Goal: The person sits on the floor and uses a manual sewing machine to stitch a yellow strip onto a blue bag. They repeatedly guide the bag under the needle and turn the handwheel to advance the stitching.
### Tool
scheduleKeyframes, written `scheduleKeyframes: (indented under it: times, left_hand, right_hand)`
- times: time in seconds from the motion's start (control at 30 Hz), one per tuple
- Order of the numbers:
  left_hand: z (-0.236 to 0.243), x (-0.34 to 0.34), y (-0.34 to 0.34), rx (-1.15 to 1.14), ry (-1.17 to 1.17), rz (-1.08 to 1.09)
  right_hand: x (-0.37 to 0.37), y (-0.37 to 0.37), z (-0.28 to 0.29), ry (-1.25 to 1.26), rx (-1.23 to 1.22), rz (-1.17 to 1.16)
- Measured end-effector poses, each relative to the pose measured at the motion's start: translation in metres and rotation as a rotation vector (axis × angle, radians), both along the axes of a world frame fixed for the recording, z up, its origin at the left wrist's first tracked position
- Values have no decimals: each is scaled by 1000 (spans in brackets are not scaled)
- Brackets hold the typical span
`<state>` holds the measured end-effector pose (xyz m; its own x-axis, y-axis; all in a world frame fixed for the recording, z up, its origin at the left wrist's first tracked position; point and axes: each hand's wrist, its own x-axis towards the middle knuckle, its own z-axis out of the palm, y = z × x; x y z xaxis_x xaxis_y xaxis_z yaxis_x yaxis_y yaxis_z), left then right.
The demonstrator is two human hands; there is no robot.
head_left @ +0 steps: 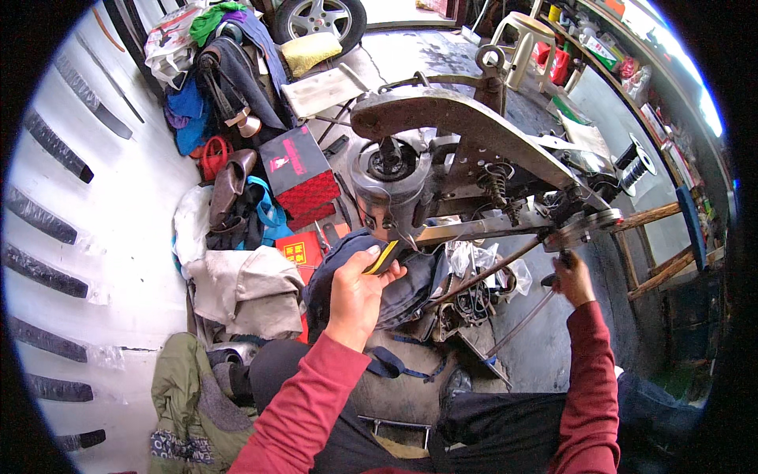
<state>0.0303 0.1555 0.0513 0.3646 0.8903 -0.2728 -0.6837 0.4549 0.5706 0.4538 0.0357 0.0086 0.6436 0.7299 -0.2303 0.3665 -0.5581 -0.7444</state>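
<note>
Left hand (357, 291) pinching yellow-striped black piece (383, 257), just beside machine's metal arm (474, 230); looks light, bendy, I'd take it by edge, thumb flat. Right hand (575, 283) curled round dark handle (567, 258) below wheel (586, 230); rigid, I'd guess heavy-turning, wants firm palm hold.

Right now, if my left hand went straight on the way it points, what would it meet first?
Past the yellow-striped piece it grips, your left hand would probably meet the machine's metal cylinder, though depth is unclear.
</note>
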Motion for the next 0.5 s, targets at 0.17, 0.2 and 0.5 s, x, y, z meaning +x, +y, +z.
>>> scheduleKeyframes:
  times: [0.17,0.2,0.5]
  left_hand:
    - [-6,1,2,33,35,-7]
    - [-6,1,2,35,43,-9]
    - [-4,2,2,43,31,-13]
  right_hand:
    - [-32,-3,75,121,353,133]
    - [-15,-4,91,-22,464,171]
    - [23,-2,-8,37,221,36]
